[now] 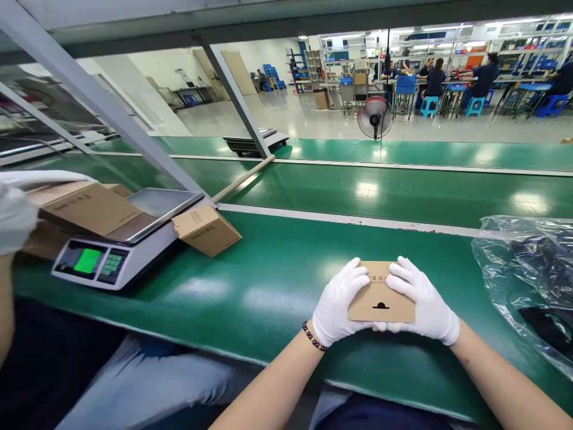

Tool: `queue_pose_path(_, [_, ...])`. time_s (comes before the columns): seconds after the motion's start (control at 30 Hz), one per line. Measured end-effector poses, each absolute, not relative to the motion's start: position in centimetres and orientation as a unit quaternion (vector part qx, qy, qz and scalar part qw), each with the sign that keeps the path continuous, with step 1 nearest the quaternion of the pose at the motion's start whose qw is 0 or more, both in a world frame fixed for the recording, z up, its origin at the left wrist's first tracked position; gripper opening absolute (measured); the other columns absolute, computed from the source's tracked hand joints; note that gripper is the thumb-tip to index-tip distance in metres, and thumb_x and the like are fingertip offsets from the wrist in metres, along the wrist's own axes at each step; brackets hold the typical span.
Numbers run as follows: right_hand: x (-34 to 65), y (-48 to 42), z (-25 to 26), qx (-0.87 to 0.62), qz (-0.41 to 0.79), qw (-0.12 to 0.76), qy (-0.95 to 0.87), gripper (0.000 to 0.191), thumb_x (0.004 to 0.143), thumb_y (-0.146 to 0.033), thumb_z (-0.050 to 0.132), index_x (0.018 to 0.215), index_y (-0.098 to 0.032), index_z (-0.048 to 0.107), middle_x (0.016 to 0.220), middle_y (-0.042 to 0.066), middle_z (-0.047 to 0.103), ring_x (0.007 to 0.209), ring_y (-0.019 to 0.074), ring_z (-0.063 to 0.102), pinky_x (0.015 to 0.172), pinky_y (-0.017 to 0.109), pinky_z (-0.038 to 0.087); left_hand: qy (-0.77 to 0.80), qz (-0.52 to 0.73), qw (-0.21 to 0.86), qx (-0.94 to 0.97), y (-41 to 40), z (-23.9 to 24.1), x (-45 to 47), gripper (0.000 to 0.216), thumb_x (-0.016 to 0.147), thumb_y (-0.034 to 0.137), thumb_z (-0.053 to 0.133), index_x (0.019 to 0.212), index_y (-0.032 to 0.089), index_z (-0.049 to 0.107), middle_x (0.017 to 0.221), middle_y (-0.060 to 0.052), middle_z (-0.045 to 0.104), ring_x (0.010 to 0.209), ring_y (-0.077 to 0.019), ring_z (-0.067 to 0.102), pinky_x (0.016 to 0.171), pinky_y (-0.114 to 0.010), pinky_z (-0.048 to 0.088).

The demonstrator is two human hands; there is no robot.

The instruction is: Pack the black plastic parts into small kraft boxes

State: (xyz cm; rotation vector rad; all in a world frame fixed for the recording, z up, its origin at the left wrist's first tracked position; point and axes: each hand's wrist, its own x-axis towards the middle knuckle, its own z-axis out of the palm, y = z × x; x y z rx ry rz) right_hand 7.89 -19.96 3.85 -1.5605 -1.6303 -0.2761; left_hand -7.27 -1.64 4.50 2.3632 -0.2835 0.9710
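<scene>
A small brown box (381,292) is being held on the green table (277,275) by the left hand (338,304) and the right hand (423,301). Both hands are being closed around its sides. A scale (116,251) is being left far off to the left.

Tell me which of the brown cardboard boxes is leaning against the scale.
The small brown box propped tilted at the scale's right corner. The others lie on its tray or sit in both hands.

Left hand (339,304), right hand (423,301) clasp small cardboard box (380,295) on green belt (277,269); scale (116,245) far left.
</scene>
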Motion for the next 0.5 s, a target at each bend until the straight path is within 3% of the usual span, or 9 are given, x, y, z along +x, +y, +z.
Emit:
queue_pose_path(0.07, [8.2, -20.8, 4.1, -0.635, -0.108, 0.361, -0.674, 0.091, 0.071, -0.070, 0.065, 0.138, -0.015, 0.040, 0.143, 0.022, 0.038, 0.140, 0.0409, 0.023, 0.105, 0.066, 0.033, -0.130, 0.314, 0.239, 0.909, -1.3, 5.1, -7.6, 0.098, 0.063, 0.070, 0.070, 0.142, 0.027, 0.032, 0.140, -0.016, 0.047, 0.136, -0.0418, 0.036, 0.111, -0.066, 0.024])
queue_pose_path(0.1, [8.2, -21.1, 4.2, -0.646, -0.103, 0.340, -0.675, 0.091, 0.072, -0.070, 0.064, 0.139, -0.014, 0.038, 0.146, 0.023, 0.034, 0.141, 0.0414, 0.020, 0.104, 0.066, 0.033, -0.136, 0.295, 0.225, 0.919, -1.2, 5.4, -7.7, 0.096, 0.066, 0.073, 0.065, 0.143, 0.027, 0.031, 0.142, -0.017, 0.044, 0.138, -0.0425, 0.033, 0.111, -0.068, 0.022])
queue_pose_path(0.23, [8.3, -21.5, 4.6, -0.668, -0.091, 0.307, -0.672, 0.069, 0.083, -0.056, 0.061, 0.137, -0.018, 0.042, 0.150, 0.020, 0.029, 0.142, 0.0393, 0.019, 0.103, 0.060, 0.039, -0.148, 0.262, 0.188, 0.935, -1.1, 6.4, -7.6, 0.065, 0.086, 0.060, 0.051, 0.138, 0.024, 0.037, 0.137, -0.017, 0.048, 0.133, -0.0352, 0.042, 0.111, -0.065, 0.027])
queue_pose_path(0.37, [8.5, -21.1, 4.8, -0.622, -0.128, 0.358, -0.685, 0.046, 0.088, -0.037, 0.063, 0.129, -0.021, 0.049, 0.144, 0.017, 0.039, 0.136, 0.0343, 0.034, 0.101, 0.055, 0.044, -0.149, 0.296, 0.189, 0.924, -1.0, 6.8, -7.1, 0.063, 0.090, 0.052, 0.052, 0.142, 0.023, 0.030, 0.127, -0.014, 0.055, 0.121, -0.0274, 0.053, 0.109, -0.060, 0.034])
queue_pose_path(0.5, [8.1, -21.2, 4.8, -0.626, -0.137, 0.373, -0.671, 0.028, 0.090, -0.022, 0.058, 0.118, -0.024, 0.058, 0.142, 0.013, 0.042, 0.136, 0.0323, 0.035, 0.099, 0.052, 0.046, -0.148, 0.297, 0.196, 0.923, -1.1, 6.7, -7.0, 0.052, 0.092, 0.048, 0.050, 0.136, 0.024, 0.038, 0.123, -0.012, 0.057, 0.117, -0.0253, 0.055, 0.110, -0.060, 0.033])
